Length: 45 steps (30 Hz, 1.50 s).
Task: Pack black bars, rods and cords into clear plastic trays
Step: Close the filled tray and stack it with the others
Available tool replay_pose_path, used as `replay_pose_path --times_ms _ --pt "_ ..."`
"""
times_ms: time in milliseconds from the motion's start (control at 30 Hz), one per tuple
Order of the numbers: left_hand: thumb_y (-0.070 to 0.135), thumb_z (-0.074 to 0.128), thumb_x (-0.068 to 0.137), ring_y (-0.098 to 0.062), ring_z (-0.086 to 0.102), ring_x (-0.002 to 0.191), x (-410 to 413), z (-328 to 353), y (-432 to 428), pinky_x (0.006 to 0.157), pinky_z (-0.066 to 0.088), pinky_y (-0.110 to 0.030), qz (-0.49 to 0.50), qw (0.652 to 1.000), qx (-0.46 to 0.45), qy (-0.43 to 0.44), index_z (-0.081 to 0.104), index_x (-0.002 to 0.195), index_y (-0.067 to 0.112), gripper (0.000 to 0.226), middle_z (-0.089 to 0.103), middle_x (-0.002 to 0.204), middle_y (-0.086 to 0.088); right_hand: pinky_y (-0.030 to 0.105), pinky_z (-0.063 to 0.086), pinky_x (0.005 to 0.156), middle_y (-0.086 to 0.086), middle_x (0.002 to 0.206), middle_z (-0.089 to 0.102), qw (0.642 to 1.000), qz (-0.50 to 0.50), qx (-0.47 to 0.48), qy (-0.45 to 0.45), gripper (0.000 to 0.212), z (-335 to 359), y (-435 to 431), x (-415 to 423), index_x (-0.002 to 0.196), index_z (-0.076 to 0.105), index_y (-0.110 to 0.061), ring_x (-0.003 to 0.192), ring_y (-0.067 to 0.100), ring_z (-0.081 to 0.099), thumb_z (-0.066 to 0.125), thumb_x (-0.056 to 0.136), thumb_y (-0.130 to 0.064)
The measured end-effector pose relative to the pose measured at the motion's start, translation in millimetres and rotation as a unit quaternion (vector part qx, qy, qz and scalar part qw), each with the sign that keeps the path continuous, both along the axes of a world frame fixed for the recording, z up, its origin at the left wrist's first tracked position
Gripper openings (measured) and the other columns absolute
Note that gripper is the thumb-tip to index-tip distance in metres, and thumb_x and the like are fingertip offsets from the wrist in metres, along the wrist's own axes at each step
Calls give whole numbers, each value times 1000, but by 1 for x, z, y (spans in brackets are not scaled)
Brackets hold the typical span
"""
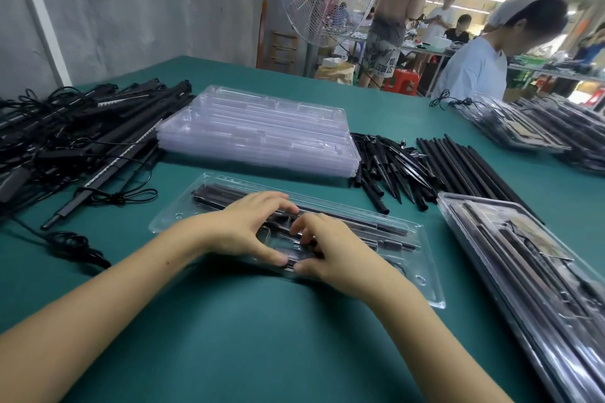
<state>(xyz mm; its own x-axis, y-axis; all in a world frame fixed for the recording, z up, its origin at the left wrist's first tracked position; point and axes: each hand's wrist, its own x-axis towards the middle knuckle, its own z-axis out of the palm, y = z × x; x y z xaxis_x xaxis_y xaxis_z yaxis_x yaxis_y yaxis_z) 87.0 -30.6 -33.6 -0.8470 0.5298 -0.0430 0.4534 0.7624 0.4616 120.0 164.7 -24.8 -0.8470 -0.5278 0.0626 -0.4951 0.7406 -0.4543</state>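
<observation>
Bright, even light is falling on my flat green table (248, 337), so the shadows are staying very soft. White shine is glinting off the stack of clear plastic trays (258, 131). The edges are bending and stretching from the wide lens. The far people are looking blurry.

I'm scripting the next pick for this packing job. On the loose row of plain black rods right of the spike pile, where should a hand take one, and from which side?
Probably take an outer rod of the row of black rods near its middle, from above. They lie flat, side by side on the green table; the spike pile crowds the left flank and a packed tray covers the near ends.
</observation>
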Motion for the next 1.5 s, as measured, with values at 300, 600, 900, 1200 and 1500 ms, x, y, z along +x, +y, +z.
replay_pose_path --times_ms 300,600,900,1200,1500 --pt "58 44 84 -4 27 136 -13 7 -6 112 21 -23 19 998 55 -2 38 136 31 59 33 144 12 28 42 74 -5 83 53 994 -12 -64 83 19 0 3 3 92 59 -14 78 12 46 67 83 -28" --pt "60 49 87 -11 58 93 -68 22 4 84 45 -31 75 992 -101 13 63 100 28 37 64 99 12 33 27 53 -3 56 36 979 6 -31 202 38 -4 -15 21 62 37 -16 57 22 32 48 94 -31" --pt "84 53 51 -14 36 55 -67 62 9 59 30 -30 60 994 -87 -16 52 61 15 70 40 54 6 32 26 50 3 51 38 947 -144 -138 251 40 -6 5 4 58 35 -14 51 26 33 53 93 -22" --pt "77 43 65 -13 28 63 -42 130 -12 63 32 -32 106 985 -137 6 31 67 21 58 31 67 7 26 27 43 0 48 42 809 -99 -174 553 37 12 8 13 52 42 -14 46 17 39 51 88 -16" --pt "73 53 65 -29 68 82 -15 188 -25 82 54 -41 307 928 193 -83 65 104 1 83 71 95 -15 30 16 53 -9 46 28 849 -319 -355 226 50 -12 23 -8 54 21 -24 46 13 27 45 97 -18"
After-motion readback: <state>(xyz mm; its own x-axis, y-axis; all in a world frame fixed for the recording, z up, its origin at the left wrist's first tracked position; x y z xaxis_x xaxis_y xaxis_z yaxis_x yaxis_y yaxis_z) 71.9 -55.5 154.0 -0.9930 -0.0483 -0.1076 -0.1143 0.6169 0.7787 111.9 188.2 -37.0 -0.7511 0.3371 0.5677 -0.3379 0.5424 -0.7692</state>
